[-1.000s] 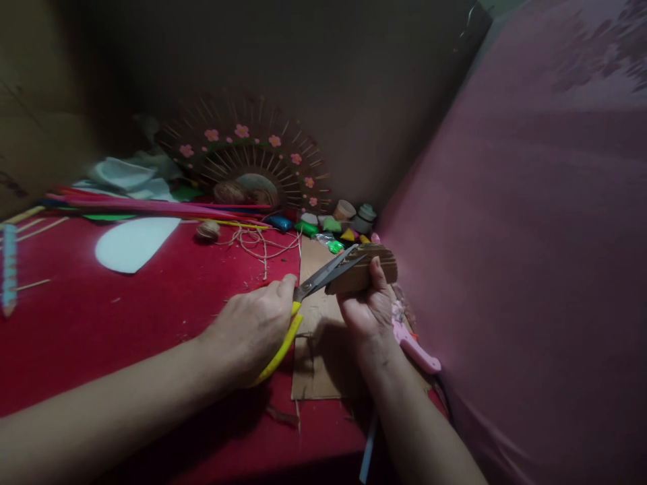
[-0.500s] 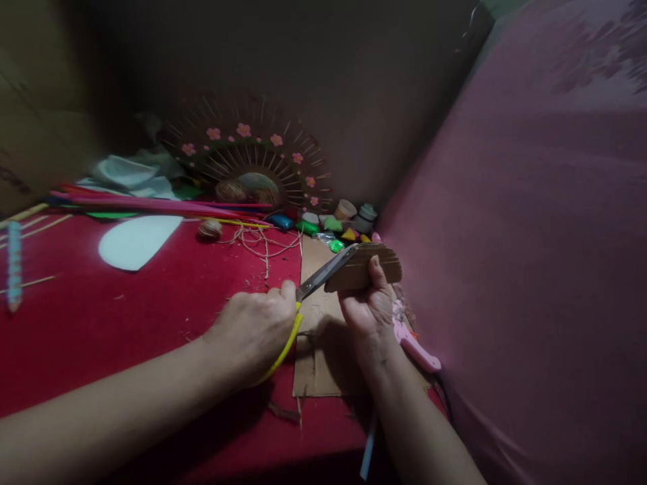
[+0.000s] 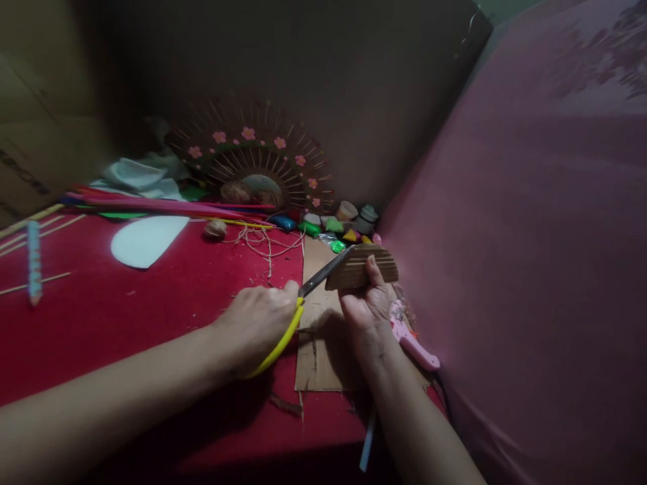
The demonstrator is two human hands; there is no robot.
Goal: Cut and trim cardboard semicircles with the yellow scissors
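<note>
My left hand [image 3: 260, 323] is closed round the yellow handles of a pair of scissors [image 3: 319, 277]. The blades slant up to the right, and their tips meet the upper left edge of a small corrugated cardboard piece [image 3: 360, 269]. That piece, rounded at its right end, is pinched in my right hand [image 3: 368, 306], thumb across its near face and the other fingers hidden behind. Below both hands lies a flat cardboard sheet [image 3: 323, 367] on the red cloth.
A pink glue gun [image 3: 417, 349] lies right of my right hand. Left are a white paper teardrop [image 3: 146, 240] and a blue pencil [image 3: 34, 263]. Behind stand a flowered fan [image 3: 242, 151], a twine ball [image 3: 215, 229], pink pipe cleaners [image 3: 166, 202] and small clay packets [image 3: 309, 229]. A pink cloth [image 3: 530, 269] hangs right.
The scissor blades look closer together, and the lower yellow handle shows more. The cardboard piece has tipped slightly, showing more of its ridged face. The whole view has shifted a little.
</note>
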